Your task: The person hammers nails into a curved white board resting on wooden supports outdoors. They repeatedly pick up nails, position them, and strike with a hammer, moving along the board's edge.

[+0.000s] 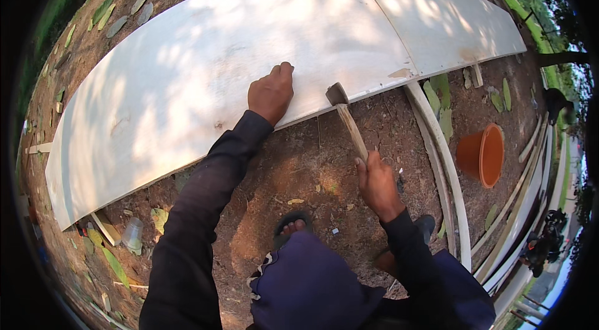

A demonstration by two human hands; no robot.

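Observation:
A long, pale board [249, 30] stretches across the view in front of me, dappled with sunlight. My left hand [272, 92] rests on its near part with the fingers curled closed. Whatever those fingers may hold is hidden. Wrapped round a wooden handle, my right hand [379, 185] grips a hammer [352, 129] below the board's near edge. The hammer's dark metal head [337, 94] is at that edge, to the right of my left hand; whether it touches the board I cannot tell. A seam divides the board toward its right end.
Wooden supports [442, 155] run under the board. An orange bucket [480, 154] stands on the dirt at right, near several long pale strips [521, 224]. At lower left a clear plastic cup [133, 235] sits by a wood block [106, 228]. Leaves litter the ground; a person [557, 104] is at far right.

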